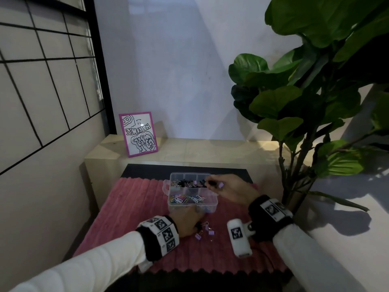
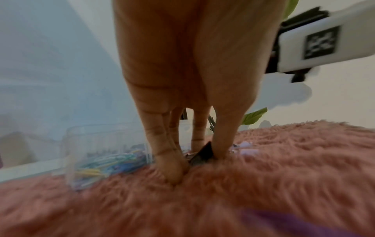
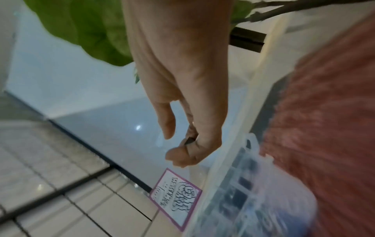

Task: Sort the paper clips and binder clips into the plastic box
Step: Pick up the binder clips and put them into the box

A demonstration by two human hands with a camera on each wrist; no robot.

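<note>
A clear plastic box (image 1: 211, 204) with compartments stands on the pink fuzzy mat (image 1: 130, 207). Black binder clips fill its rear cells and coloured paper clips (image 1: 189, 199) its front cells. My right hand (image 1: 212, 182) hovers over the box's rear right corner, pinching a black binder clip (image 3: 189, 141), with a purple clip (image 1: 220, 185) also at its fingers. My left hand (image 2: 198, 162) presses down on the mat in front of the box (image 2: 105, 152), finger and thumb pinching a black binder clip (image 2: 205, 154). Several purple binder clips (image 1: 207, 229) lie loose beside it.
A pink-framed picture (image 1: 139, 133) leans on the wooden ledge (image 1: 200, 148) behind the mat. A large leafy plant (image 1: 305, 102) stands close on the right, by my right arm. A wall with a black grid runs along the left.
</note>
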